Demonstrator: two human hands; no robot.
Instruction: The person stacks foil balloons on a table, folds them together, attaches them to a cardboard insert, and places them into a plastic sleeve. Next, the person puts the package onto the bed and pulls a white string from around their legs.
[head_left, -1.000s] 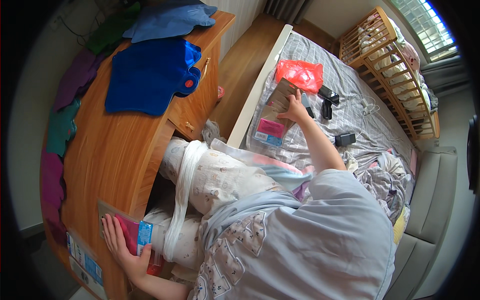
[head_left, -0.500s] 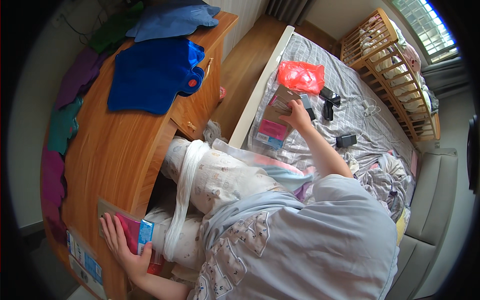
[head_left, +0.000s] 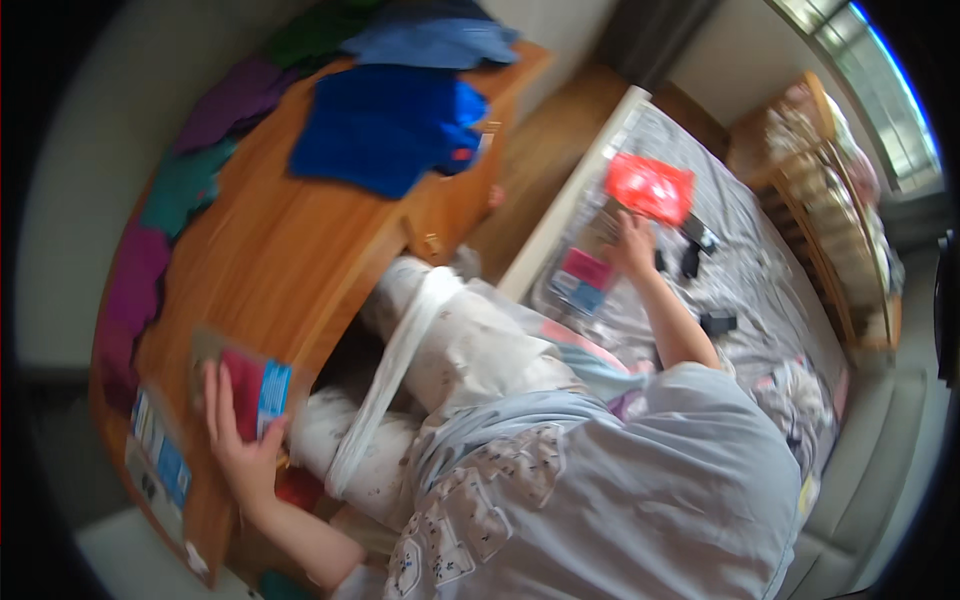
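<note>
My left hand [head_left: 232, 432] lies flat on a red and blue packet [head_left: 256, 390] at the near edge of the wooden desk [head_left: 270, 260]. My right hand [head_left: 634, 240] reaches out to the grey bed [head_left: 770, 290] and grips a clear flat packet [head_left: 590, 268] with pink and blue cards inside it. A red plastic bag [head_left: 650, 187] lies on the bed just beyond that hand. The picture is blurred by motion.
Blue cloths [head_left: 385, 125] and purple, green and teal cloths [head_left: 165, 230] lie on the desk. More flat packets [head_left: 155, 455] sit at its near left end. Small black items [head_left: 700, 250] lie on the bed. A wooden cot [head_left: 820, 180] stands beyond it.
My right hand has drawn the clear packet toward the bed's near edge, away from the red bag. My left hand stays on the red and blue packet. The view has swung.
</note>
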